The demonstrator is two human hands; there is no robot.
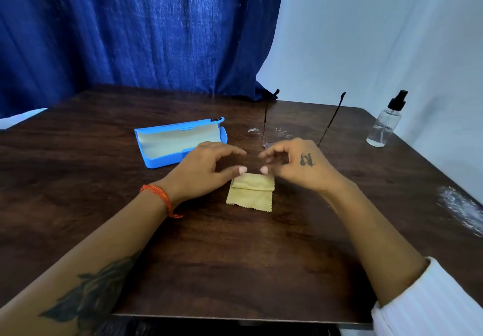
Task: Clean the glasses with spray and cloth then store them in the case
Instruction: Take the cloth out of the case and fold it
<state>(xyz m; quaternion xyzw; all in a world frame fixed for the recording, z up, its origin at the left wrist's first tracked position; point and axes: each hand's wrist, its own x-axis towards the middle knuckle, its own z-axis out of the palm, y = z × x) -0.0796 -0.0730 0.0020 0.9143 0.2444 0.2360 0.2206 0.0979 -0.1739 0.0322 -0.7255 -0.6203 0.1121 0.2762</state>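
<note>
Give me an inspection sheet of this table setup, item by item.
Surface: dark wooden table, whitish smears at its right edge and near the glasses.
Job's things: yellow cloth partly folded at centre; blue case open, left of centre; glasses behind the right hand, temples unfolded; spray bottle upright, far right.
Clutter: nothing seen.
Hands: left hand and right hand open, thumbs at the cloth's far edge.
Cables: nothing seen.
Surroundings: blue curtain, white backdrop.

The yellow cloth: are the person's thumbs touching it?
Touching. The head view shows both thumb tips resting on the far folded edge of the yellow cloth, left hand and right hand above it, fingers curled and open.
</note>
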